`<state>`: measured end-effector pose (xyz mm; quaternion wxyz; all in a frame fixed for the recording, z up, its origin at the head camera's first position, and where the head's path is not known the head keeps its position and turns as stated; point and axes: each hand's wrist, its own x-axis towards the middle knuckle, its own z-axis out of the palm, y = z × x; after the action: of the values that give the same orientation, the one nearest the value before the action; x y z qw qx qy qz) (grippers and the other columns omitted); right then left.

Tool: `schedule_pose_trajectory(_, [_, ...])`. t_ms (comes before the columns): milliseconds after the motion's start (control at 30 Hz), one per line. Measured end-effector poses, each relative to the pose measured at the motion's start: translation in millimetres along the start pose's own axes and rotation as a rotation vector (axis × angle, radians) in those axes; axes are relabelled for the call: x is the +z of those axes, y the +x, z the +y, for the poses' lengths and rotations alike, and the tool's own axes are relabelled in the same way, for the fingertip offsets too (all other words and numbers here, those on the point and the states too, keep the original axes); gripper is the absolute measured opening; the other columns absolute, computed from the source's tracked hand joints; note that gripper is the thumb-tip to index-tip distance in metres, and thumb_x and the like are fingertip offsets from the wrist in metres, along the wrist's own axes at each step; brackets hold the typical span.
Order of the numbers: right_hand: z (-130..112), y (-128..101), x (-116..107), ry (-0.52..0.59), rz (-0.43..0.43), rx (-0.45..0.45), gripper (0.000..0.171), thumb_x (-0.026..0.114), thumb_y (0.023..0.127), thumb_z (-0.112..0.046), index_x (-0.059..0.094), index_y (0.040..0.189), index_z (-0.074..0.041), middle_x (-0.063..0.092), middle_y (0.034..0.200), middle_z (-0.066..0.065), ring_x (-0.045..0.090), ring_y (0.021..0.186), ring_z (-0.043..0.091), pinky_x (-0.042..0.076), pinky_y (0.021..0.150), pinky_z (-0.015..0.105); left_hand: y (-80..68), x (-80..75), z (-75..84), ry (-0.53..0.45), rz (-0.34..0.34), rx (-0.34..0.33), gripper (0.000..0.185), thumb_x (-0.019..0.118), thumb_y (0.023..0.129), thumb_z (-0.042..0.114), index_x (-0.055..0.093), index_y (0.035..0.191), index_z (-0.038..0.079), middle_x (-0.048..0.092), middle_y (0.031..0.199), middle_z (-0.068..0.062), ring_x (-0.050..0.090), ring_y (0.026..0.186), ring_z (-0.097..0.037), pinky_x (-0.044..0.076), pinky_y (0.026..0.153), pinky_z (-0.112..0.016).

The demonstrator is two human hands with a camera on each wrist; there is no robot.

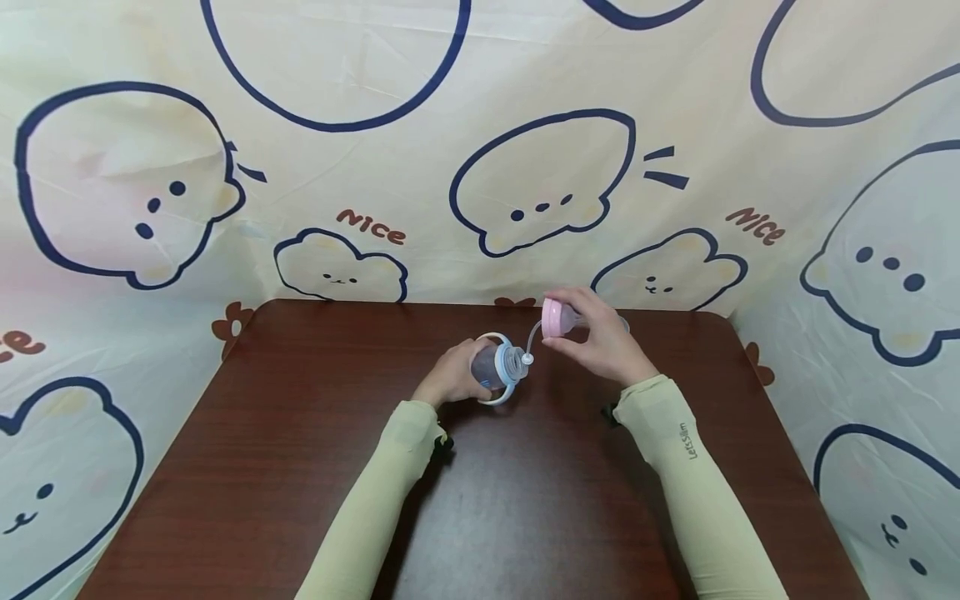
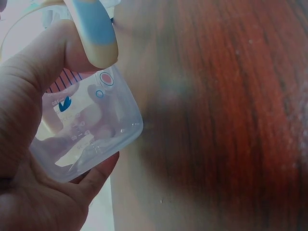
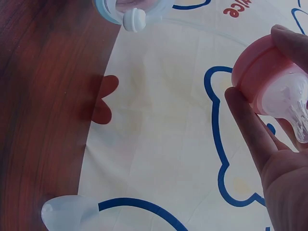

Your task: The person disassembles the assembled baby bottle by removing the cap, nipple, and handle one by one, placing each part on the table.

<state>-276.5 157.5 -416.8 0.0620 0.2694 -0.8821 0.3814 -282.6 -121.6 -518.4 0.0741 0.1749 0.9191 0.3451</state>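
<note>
My left hand [image 1: 456, 372] grips a clear baby bottle [image 1: 487, 367] by its body, its mouth tilted toward the right. Light blue handles [image 2: 96, 33] loop out from the bottle's collar, and measuring marks show on its wall in the left wrist view. With thumb and fingers, my right hand [image 1: 606, 340] holds a pink screw ring [image 3: 257, 65] fitted with a clear teat [image 3: 288, 96]. A thin straw [image 1: 531, 335] runs from the ring down toward the bottle. Its white weighted end [image 3: 134, 20] is right at the bottle's mouth.
A translucent cap [image 3: 70, 211] stands on the table near the back edge, partly behind my right hand in the head view. The dark wooden table [image 1: 300, 467] meets a cartoon-printed cloth [image 1: 420, 275] at the back and sides.
</note>
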Motion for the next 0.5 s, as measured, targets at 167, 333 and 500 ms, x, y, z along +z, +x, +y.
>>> schedule_pose_trajectory(167, [-0.6,1.5,-4.3,0.007,0.017,0.008,0.072,0.088,0.084,-0.017,0.053,0.147,-0.021,0.056,0.141,0.006,0.056,0.126,0.027,0.054,0.102,0.050,-0.3,-0.4,1.3,0.001,0.005,0.002,0.078,0.098,0.063,0.013,0.063,0.132,0.018,0.064,0.121,-0.007,0.061,0.111,-0.029,0.052,0.097,-0.048])
schedule_pose_trajectory(333, [2.8,3.8,-6.4,0.000,0.031,0.012,0.072,0.087,0.084,-0.018,0.052,0.147,-0.020,0.055,0.141,0.008,0.055,0.126,0.029,0.054,0.102,0.053,-0.9,-0.5,1.7,-0.003,0.007,-0.004,0.078,0.098,0.063,0.013,0.063,0.132,0.019,0.064,0.121,-0.007,0.060,0.111,-0.028,0.053,0.096,-0.048])
schedule_pose_trajectory(500, [7.4,5.8,-7.4,0.001,0.027,0.021,0.072,0.086,0.086,-0.018,0.051,0.149,-0.018,0.054,0.143,0.010,0.054,0.126,0.030,0.052,0.103,0.056,-1.3,-0.3,1.8,0.000,0.007,-0.004,0.078,0.097,0.063,0.013,0.062,0.133,0.020,0.064,0.121,-0.007,0.060,0.111,-0.028,0.052,0.095,-0.047])
